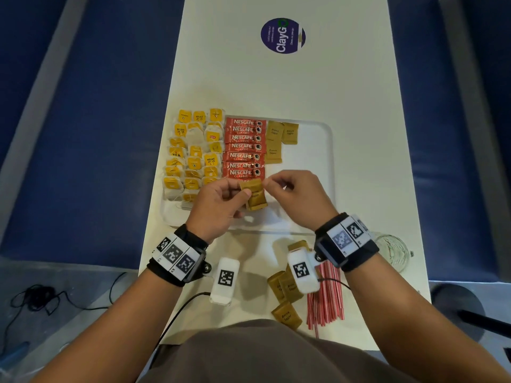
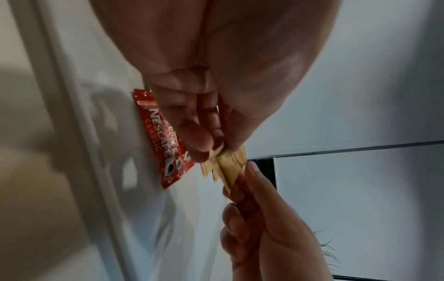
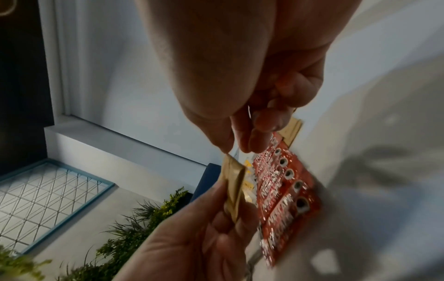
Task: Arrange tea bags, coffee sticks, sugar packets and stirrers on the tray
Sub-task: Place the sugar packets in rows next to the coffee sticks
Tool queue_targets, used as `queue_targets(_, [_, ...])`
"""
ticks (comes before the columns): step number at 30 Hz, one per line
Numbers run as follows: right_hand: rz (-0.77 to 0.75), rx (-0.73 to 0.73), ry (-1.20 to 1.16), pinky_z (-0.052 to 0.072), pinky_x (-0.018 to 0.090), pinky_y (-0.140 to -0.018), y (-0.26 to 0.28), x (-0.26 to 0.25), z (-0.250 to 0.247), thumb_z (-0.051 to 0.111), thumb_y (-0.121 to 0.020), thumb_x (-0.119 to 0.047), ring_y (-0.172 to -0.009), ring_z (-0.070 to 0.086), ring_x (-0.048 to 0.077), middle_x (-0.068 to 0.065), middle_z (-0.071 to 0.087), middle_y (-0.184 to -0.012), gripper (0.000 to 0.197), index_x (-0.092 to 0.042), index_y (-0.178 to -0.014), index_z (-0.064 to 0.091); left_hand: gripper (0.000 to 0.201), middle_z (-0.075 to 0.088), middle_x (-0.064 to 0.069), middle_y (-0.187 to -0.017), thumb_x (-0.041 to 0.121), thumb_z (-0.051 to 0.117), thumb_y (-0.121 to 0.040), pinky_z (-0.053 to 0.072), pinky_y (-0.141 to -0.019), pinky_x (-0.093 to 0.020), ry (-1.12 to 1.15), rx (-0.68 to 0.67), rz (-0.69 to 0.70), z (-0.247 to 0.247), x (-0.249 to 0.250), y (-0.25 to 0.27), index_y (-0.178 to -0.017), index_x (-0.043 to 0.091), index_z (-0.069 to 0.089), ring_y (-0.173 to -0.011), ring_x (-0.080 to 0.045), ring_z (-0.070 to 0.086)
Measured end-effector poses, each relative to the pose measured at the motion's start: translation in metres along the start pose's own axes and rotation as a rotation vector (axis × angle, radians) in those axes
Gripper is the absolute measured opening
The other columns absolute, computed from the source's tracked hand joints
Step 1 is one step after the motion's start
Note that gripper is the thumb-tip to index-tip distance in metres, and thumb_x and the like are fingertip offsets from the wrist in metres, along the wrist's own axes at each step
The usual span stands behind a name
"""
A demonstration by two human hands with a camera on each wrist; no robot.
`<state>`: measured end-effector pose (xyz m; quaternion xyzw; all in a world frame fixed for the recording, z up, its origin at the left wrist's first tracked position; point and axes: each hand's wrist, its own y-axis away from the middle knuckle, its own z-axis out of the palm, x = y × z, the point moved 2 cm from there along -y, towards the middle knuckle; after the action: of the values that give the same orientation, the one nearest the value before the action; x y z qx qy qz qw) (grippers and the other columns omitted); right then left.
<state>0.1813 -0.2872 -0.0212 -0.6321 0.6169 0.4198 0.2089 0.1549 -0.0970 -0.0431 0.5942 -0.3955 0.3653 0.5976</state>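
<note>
Nearest the person, on the table (image 1: 304, 87) just short of the tray (image 1: 318, 150), loose brown sugar packets (image 1: 286, 288) are lying w/ a bundle of red-and-white stirrers (image 1: 327, 294) beside them; a clear glass (image 1: 392, 251) is sitting just past the tray's near right corner. Over the tray's near edge, both hands are working a small bunch of brown sugar packets (image 1: 254, 193): the left hand (image 1: 218, 205) is gripping the bunch, thumb curled over the front, fingers behind, while the right hand (image 1: 298, 197) is pinching the top corner of one packet btwn thumb and forefinger, other fingers curled in. The bunch is being held just above the tray, not resting on it. On the tray beyond the hands, red coffee sticks (image 1: 244, 147) are lying stacked in a column down the middle, three sugar packets (image 1: 279, 139) are lying just right of them, and yellow tea bags (image 1: 193, 153) are filling the left side in rows. Well past the tray's far edge, a round purple sticker (image 1: 282, 35) is sitting on the table.
</note>
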Motion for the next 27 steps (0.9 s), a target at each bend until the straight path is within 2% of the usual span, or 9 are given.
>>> queue_targets(3, [0.034,-0.037,-0.060,0.043,0.018,-0.067,0.015,0.012,0.009,0.068,-0.094,-0.041,-0.068,0.060,-0.003,-0.014,0.073,-0.081,0.019,-0.026,-0.094,0.079,0.007,0.075,0.000,-0.079,0.008,0.070,-0.093,0.054,-0.055,-0.023,-0.055,-0.006,0.022,0.001,0.000,0.000,-0.097,0.013,0.072,-0.065,-0.008,0.066])
queue_targets(7, [0.045,-0.037,-0.092,0.042,0.020,-0.068,0.025,0.020,0.015,0.069,-0.095,-0.039,-0.067,0.057,-0.004,-0.014,0.072,-0.081,0.016,-0.026,-0.095,0.079,0.009,0.074,0.002,-0.075,0.007,0.072,-0.091,0.055,-0.055,-0.025,-0.084,-0.013,0.028,0.005,-0.001,0.002,-0.091,0.016,0.071,-0.066,-0.013,0.065])
queue_targets(11, [0.056,-0.043,-0.096,0.040,0.021,-0.066,0.022,0.021,0.010,0.068,-0.096,-0.037,-0.063,0.055,-0.003,-0.013,0.071,-0.080,0.015,-0.026,-0.094,0.078,0.007,0.074,0.001,-0.075,0.008,0.072,-0.092,0.054,-0.053,-0.025,-0.089,-0.027,0.026,0.008,-0.001,0.003,-0.092,0.016,0.070,-0.067,-0.014,0.067])
queue_targets(14, [0.043,-0.015,-0.084,0.040,0.021,-0.063,0.013,0.017,-0.002,0.067,-0.097,-0.036,-0.059,0.053,-0.002,-0.012,0.069,-0.080,0.015,-0.026,-0.095,0.078,0.007,0.075,-0.005,-0.078,0.008,0.072,-0.092,0.054,-0.053,-0.026,-0.070,-0.043,0.001,0.010,-0.002,0.002,-0.098,0.010,0.069,-0.067,-0.017,0.070])
queue_targets(17, [0.038,0.050,-0.069,0.048,0.024,-0.070,0.000,0.010,-0.018,0.067,-0.097,-0.037,-0.069,0.058,-0.001,-0.013,0.071,-0.083,0.015,-0.028,-0.094,0.079,0.012,0.074,-0.017,-0.087,0.007,0.073,-0.091,0.055,-0.055,-0.026,-0.077,-0.071,-0.021,0.014,-0.005,0.003,-0.101,0.006,0.069,-0.069,-0.022,0.070])
queue_targets(21, [0.060,0.146,-0.044,0.051,0.025,-0.078,-0.023,0.005,-0.039,0.065,-0.097,-0.038,-0.083,0.065,0.004,-0.014,0.071,-0.085,0.018,-0.027,-0.093,0.078,0.013,0.072,-0.019,-0.088,0.005,0.073,-0.090,0.056,-0.055,-0.027,-0.120,-0.128,-0.017,0.018,-0.009,0.005,-0.102,0.005,0.068,-0.067,-0.019,0.069])
queue_targets(23, [0.084,0.184,-0.023,0.049,0.024,-0.074,-0.036,0.009,-0.045,0.065,-0.097,-0.038,-0.080,0.064,0.006,-0.010,0.070,-0.081,0.021,-0.024,-0.089,0.077,0.013,0.071,-0.017,-0.088,0.005,0.073,-0.090,0.055,-0.055,-0.027,-0.133,-0.140,-0.016,0.019,-0.010,0.006,-0.102,0.005,0.068,-0.068,-0.019,0.068])
queue_targets(25, [0.112,0.213,-0.001,0.047,0.023,-0.066,-0.050,0.014,-0.047,0.064,-0.097,-0.035,-0.070,0.060,0.007,0.001,0.070,-0.078,0.024,-0.020,-0.083,0.077,0.012,0.071,-0.018,-0.089,0.005,0.073,-0.090,0.054,-0.054,-0.025,-0.146,-0.140,-0.010,0.019,-0.012,0.006,-0.101,0.007,0.068,-0.069,-0.020,0.068])
queue_targets(27, [0.155,0.220,0.036,0.042,0.019,-0.058,-0.062,0.020,-0.047,0.064,-0.097,-0.033,-0.062,0.056,0.006,0.002,0.073,-0.079,0.026,-0.017,-0.082,0.077,0.011,0.070,-0.020,-0.091,0.005,0.073,-0.090,0.052,-0.054,-0.022,-0.166,-0.141,0.004,0.019,-0.014,0.006,-0.101,0.007,0.069,-0.070,-0.021,0.067])
